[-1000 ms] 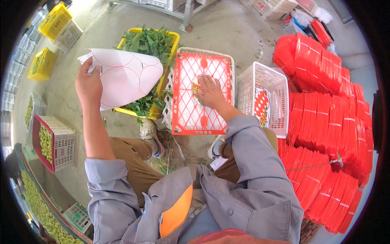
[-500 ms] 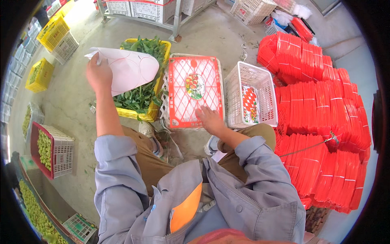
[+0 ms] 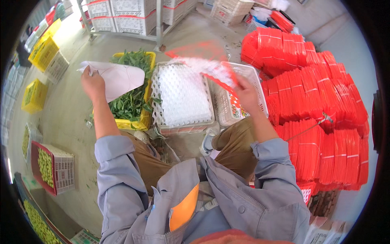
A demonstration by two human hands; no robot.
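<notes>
My left hand (image 3: 93, 84) pinches the edge of a large white paper sheet (image 3: 124, 79) with faint curved lines on it. The sheet hangs over a yellow crate (image 3: 147, 116) of leafy green sprigs. My right hand (image 3: 248, 95) grips one edge of a red lattice lid (image 3: 219, 83), which is tilted up and smeared by motion. Below it, a white crate (image 3: 213, 110) is topped with a white, bumpy foam sheet (image 3: 185, 95); what lies under the sheet is hidden. The lid passes above a second white crate (image 3: 262, 93) holding printed red-and-white sheets (image 3: 235, 109).
Bundled stacks of red lattice lids (image 3: 313, 97) rise along my right side. A crate of green fruit (image 3: 61, 171) stands on the floor at left, with yellow crates (image 3: 34, 95) beyond it. A metal rack (image 3: 158, 24) with white boxes stands ahead.
My right hand has lifted the red lid off the middle crate and carried it to the right, baring the foam sheet. My left hand still holds the paper. The view has shifted slightly.
</notes>
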